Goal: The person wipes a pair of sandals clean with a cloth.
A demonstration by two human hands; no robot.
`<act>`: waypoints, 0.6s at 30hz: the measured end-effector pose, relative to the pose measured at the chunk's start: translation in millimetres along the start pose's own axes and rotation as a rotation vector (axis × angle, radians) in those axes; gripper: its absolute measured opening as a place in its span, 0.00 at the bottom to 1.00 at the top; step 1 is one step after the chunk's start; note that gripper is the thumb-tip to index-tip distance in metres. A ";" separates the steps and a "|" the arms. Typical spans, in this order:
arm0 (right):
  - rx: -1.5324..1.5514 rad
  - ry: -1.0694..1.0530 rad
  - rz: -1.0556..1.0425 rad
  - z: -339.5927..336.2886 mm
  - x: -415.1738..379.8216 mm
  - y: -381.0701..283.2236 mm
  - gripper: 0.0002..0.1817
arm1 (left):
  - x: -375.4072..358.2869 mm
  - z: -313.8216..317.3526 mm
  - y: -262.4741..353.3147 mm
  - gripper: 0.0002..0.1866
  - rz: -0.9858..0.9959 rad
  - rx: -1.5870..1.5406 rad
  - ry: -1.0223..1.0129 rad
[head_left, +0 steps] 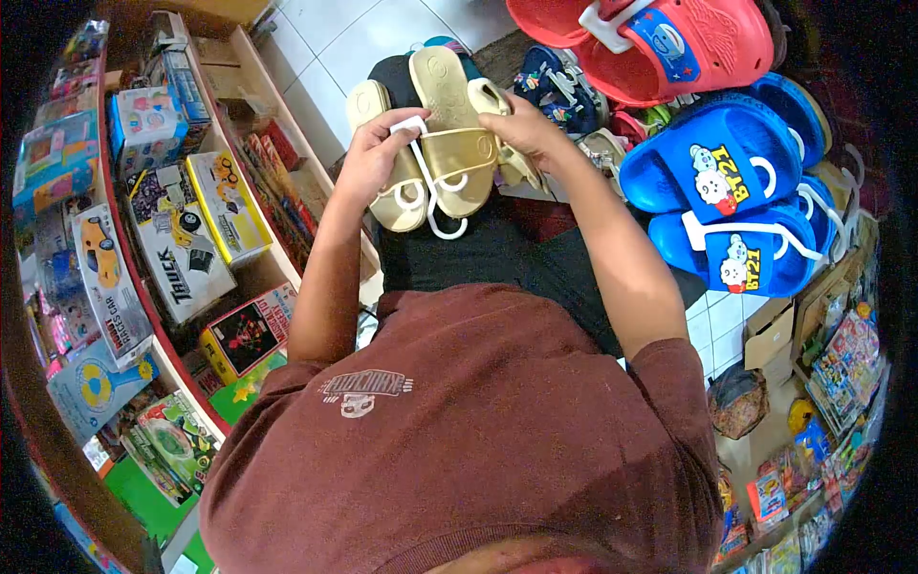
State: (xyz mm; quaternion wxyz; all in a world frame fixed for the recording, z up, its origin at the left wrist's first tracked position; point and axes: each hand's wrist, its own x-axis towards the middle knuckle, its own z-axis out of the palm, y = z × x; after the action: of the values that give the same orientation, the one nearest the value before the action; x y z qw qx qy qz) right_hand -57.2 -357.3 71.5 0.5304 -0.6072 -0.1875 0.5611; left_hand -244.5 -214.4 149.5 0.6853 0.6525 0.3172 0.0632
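Beige slide sandals (446, 92) hang together above my lap, their soles facing up toward me and their straps crossing the lower half. A white plastic shoe hanger (435, 206) runs over them, its hook end pointing down. My left hand (376, 153) pinches the top of this hanger between thumb and fingers, in front of the left sandal. On the other side, my right hand (526, 132) grips a beige sandal at the right edge, thumb on its strap; its other fingers are mostly hidden.
Blue slides (669, 177) with white hangers and red clogs (708, 43) crowd the right side. Dark blue sandals (555, 91) lie just beyond my right hand. Boxed toys (177, 239) fill the wooden shelves on the left. White floor tiles (354, 33) show at the top.
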 end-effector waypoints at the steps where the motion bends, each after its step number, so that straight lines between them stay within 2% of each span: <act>1: -0.046 -0.003 -0.031 -1.4 -1.2 -3.0 0.28 | -0.3 1.4 0.4 0.15 -0.013 -0.030 0.018; 3: -0.114 -0.026 -0.096 -4.4 -6.0 -8.9 0.27 | -1.1 0.9 -1.5 0.15 -0.021 -0.059 0.023; 6: -0.245 -0.051 -0.043 -8.7 -5.1 -15.7 0.28 | -1.5 0.2 -5.0 0.15 0.001 -0.004 0.049; 9: -0.329 0.018 -0.104 -8.9 5.5 -6.0 0.34 | -3.4 5.2 -1.1 0.16 0.065 0.090 0.087; 12: 0.015 0.006 -0.065 17.6 -27.0 -37.9 0.47 | -5.4 7.3 0.8 0.16 0.093 0.100 0.102; 13: -0.127 -0.039 -0.050 15.5 -14.2 -24.5 0.61 | -5.5 6.5 1.4 0.16 0.096 0.091 0.105; 16: -0.203 -0.044 -0.324 28.7 -21.6 -6.5 0.64 | -2.9 7.8 -3.4 0.17 0.129 0.118 0.135; 17: -0.552 0.072 -0.261 27.4 -28.1 -8.8 0.68 | -2.6 7.8 -2.8 0.17 0.114 0.137 0.147; 18: -0.590 0.019 -0.254 27.5 -38.6 -21.1 0.67 | -2.6 8.2 -1.7 0.17 0.099 0.155 0.159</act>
State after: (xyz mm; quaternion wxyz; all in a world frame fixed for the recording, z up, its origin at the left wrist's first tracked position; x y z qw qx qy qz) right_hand -85.2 -369.4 113.5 0.3988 -0.7118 -0.4116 0.4061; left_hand -242.9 -222.9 148.3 0.6016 0.7112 0.3418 0.1239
